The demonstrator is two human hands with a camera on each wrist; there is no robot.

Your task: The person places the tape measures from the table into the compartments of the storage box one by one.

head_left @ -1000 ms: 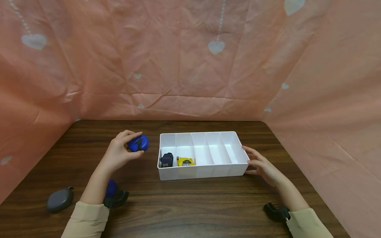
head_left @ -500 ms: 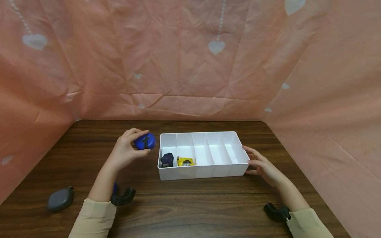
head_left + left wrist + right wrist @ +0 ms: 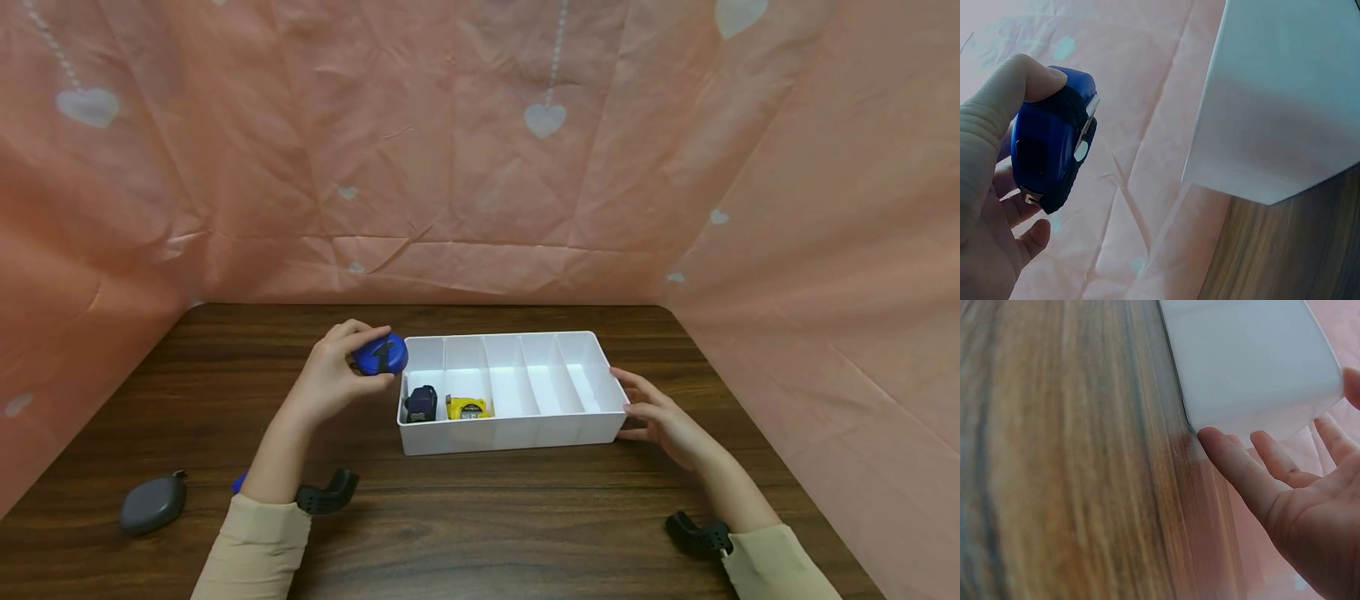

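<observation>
My left hand (image 3: pixel 330 375) pinches a blue tape measure (image 3: pixel 381 355) between thumb and fingers, right at the left end of the white divided box (image 3: pixel 510 433). The left wrist view shows black grips and a metal belt clip on the tape measure (image 3: pixel 1054 140). Inside the box, a dark navy tape measure (image 3: pixel 422 403) lies in the leftmost compartment and a yellow tape measure (image 3: pixel 467 407) in the one beside it. At the box's right end, my right hand (image 3: pixel 667 425) touches the end wall with spread, fairly straight fingers (image 3: pixel 1244 472).
A dark grey rounded case-like thing (image 3: pixel 153 504) with a small metal end lies at the table's left. Part of another blue thing (image 3: pixel 238 482) peeks out behind the left forearm. Pink cloth (image 3: pixel 450 167) hangs around the wooden table (image 3: pixel 487 525).
My left hand has carried the blue tape measure rightward and slightly away from me, up to the box's left end. The right hand and the box have stayed in place.
</observation>
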